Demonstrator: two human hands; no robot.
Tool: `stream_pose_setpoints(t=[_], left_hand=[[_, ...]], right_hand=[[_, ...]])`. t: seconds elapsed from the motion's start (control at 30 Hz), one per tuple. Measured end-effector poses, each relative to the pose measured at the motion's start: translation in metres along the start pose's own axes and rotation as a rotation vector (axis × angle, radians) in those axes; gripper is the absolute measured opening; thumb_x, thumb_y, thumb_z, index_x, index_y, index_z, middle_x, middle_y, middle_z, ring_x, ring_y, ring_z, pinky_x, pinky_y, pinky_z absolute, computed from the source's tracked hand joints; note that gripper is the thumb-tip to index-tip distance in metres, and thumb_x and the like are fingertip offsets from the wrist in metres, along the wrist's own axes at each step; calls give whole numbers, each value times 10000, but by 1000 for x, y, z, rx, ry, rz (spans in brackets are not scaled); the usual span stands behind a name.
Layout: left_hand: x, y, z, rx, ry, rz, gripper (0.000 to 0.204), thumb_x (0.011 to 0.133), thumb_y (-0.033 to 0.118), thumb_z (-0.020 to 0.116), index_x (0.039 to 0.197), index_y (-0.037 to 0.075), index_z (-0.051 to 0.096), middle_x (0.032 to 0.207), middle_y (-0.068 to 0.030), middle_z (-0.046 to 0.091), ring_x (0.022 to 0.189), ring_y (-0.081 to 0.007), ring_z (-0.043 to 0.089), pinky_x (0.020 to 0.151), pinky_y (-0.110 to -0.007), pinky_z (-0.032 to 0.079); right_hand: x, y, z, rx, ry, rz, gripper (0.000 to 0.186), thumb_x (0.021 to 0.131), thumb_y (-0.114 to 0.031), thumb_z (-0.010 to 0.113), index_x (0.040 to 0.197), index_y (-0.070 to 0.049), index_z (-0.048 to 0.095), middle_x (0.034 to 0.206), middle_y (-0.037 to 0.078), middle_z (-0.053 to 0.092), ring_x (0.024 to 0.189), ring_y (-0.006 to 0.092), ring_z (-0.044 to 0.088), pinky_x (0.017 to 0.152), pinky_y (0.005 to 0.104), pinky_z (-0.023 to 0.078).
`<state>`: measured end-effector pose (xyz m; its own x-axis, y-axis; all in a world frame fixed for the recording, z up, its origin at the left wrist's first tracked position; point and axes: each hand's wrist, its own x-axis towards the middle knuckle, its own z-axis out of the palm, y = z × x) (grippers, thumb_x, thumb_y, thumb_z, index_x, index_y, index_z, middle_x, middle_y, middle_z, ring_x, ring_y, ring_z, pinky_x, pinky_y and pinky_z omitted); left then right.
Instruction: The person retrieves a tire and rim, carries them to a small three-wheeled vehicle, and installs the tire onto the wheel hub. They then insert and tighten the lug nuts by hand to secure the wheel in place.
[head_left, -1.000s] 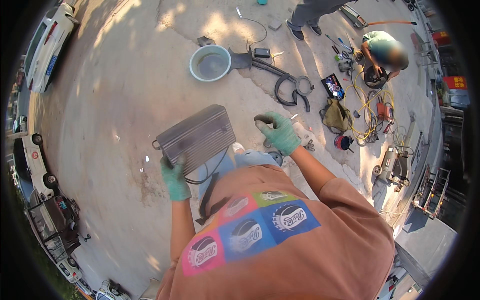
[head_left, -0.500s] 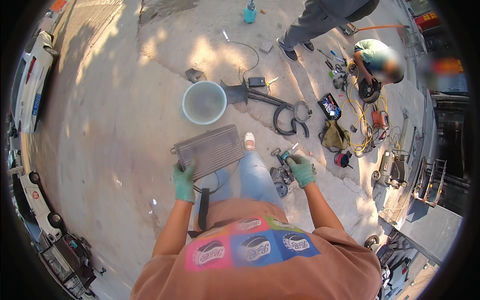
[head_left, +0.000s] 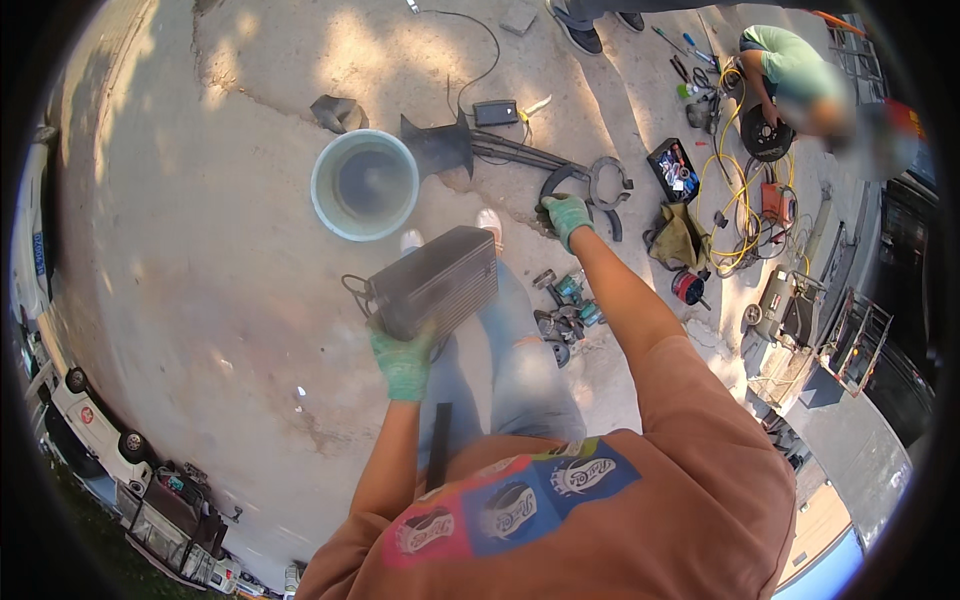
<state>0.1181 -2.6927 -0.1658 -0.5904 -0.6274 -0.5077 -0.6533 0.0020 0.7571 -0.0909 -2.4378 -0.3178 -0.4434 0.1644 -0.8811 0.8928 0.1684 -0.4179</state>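
My left hand (head_left: 401, 362), in a green glove, grips one end of a dark grey ribbed box (head_left: 437, 283) with a cable loop at its side. The box hangs tilted above my legs. Farther off, my gloved right hand (head_left: 567, 218) is closed on the lower part of a black curved piece (head_left: 556, 182) on the ground; its fingertips are partly hidden. Right beside that piece lies a grey open ring (head_left: 607, 181). Nearer me, several green-and-grey power tools (head_left: 568, 310) lie to the right of my leg.
A light blue bucket (head_left: 365, 185) stands beyond the box, next to a dark bent plate (head_left: 440, 148). Farther right are a tool box (head_left: 675, 170), a green-brown bag (head_left: 680, 238), a yellow hose (head_left: 722, 215), and a crouching person (head_left: 790, 65) holding a black disc (head_left: 767, 135).
My right hand has moved from the power tools outward to the black curved piece. The box has turned and shifted right in my left hand. The whole view has shifted.
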Motion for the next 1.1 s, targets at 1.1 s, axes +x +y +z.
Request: stream_pose_setpoints(t=[1.1], left_hand=[[202, -103, 175, 361, -393, -208, 769, 570, 336, 881, 1132, 23, 459, 1068, -154, 537, 938, -314, 603, 794, -404, 500]], right_hand=[[352, -34, 104, -1336, 352, -566, 805, 538, -469, 819, 1117, -4, 507, 1102, 183, 558, 1005, 317, 585, 856, 392, 493]])
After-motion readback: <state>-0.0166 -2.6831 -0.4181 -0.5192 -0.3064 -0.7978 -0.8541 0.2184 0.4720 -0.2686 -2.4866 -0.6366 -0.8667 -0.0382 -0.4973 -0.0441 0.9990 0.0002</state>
